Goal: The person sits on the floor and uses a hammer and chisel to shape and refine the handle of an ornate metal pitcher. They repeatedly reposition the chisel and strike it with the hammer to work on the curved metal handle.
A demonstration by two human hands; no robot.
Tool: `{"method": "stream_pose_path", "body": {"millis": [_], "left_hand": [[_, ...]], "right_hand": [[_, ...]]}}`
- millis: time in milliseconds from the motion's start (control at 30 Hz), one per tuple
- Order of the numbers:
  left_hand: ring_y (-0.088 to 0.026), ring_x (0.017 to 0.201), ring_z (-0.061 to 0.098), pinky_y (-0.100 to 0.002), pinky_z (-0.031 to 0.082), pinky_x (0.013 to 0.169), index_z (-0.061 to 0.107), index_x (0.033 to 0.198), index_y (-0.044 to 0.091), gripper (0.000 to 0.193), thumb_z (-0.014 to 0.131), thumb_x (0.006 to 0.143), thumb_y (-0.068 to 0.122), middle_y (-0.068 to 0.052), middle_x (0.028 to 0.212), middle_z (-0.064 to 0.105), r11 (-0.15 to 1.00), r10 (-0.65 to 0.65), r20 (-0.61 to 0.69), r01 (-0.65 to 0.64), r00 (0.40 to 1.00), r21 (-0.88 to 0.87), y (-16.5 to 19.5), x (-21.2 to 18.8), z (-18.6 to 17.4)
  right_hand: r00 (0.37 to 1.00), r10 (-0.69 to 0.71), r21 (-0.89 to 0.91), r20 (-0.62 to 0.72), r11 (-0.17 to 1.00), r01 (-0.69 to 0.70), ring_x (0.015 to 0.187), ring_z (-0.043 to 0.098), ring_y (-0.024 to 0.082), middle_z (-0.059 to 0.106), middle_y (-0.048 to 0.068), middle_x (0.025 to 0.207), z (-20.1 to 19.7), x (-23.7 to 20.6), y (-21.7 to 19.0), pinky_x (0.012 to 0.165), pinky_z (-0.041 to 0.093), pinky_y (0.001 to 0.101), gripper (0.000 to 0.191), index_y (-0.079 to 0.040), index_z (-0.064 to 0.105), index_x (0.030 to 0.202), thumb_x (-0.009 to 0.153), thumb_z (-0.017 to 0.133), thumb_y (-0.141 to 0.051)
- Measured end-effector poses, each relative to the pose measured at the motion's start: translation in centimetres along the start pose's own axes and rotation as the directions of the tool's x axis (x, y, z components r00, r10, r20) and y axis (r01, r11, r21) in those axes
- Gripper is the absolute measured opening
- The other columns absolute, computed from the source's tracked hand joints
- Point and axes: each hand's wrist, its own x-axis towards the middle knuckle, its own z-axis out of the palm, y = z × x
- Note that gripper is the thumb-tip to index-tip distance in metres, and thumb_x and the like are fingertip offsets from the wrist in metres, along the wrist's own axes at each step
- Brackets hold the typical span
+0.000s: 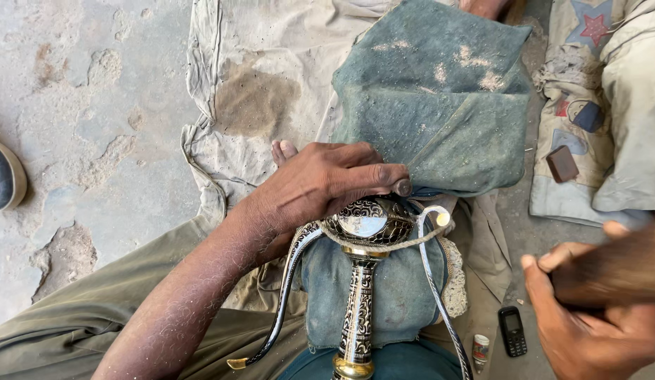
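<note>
Left hand clamps down over the engraved brass vessel, which lies on blue cloth across the lap. Right hand has its grip closed around a wooden handle, well off to the right.

We see a rough, stained grey concrete floor carrying a crumpled beige canvas sheet, with a black-and-white shoe well to that sheet's left and a small black keypad phone and little cylindrical container beyond its lower right edge.
</note>
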Motion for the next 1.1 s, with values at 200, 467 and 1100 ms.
{"method": "stream_pose_path", "body": {"millis": [200,467,1100], "left_hand": [[-0.024,0.087,0.073,-0.039,0.061,0.073,0.061,0.136,0.020,0.034,0.063,0.104,0.029,-0.007,0.105,0.068,0.999,0.036,-0.050,-0.037,0.998,-0.015,-0.2,-0.1,0.1],[-0.027,0.083,0.071,-0.042,0.059,0.070,0.063,0.133,0.014,0.031,0.066,0.104,0.026,-0.008,0.099,0.067,0.998,0.063,-0.112,-0.064,0.992,-0.002,0.1,0.1,-0.2],[-0.013,0.079,0.076,-0.028,0.062,0.065,0.071,0.112,0.004,0.028,0.083,0.088,0.011,-0.005,0.095,0.075,0.901,-0.434,-0.385,0.393,0.815,-0.183,11.0,-9.5,2.3]], "right_hand": [[0.988,-0.079,-0.188,0.136,0.977,0.104,0.085,0.070,0.020,0.069,0.018,0.093,-2.0,0.3,1.4,0.077,0.054,0.0316,0.055,0.002,0.068,0.137,0.084,0.083,0.003],[0.999,-0.010,0.056,0.041,0.998,0.007,0.087,0.068,0.020,0.072,0.014,0.098,-0.5,-1.0,1.8,0.086,0.056,0.0323,0.032,-0.002,0.069,0.116,0.089,0.085,0.003],[0.955,0.278,0.816,-0.101,0.573,-0.080,0.100,0.066,0.021,0.062,0.019,0.105,8.4,-14.2,4.6,0.100,0.061,0.0406,0.029,0.000,0.046,0.118,0.101,0.063,0.016]]}}
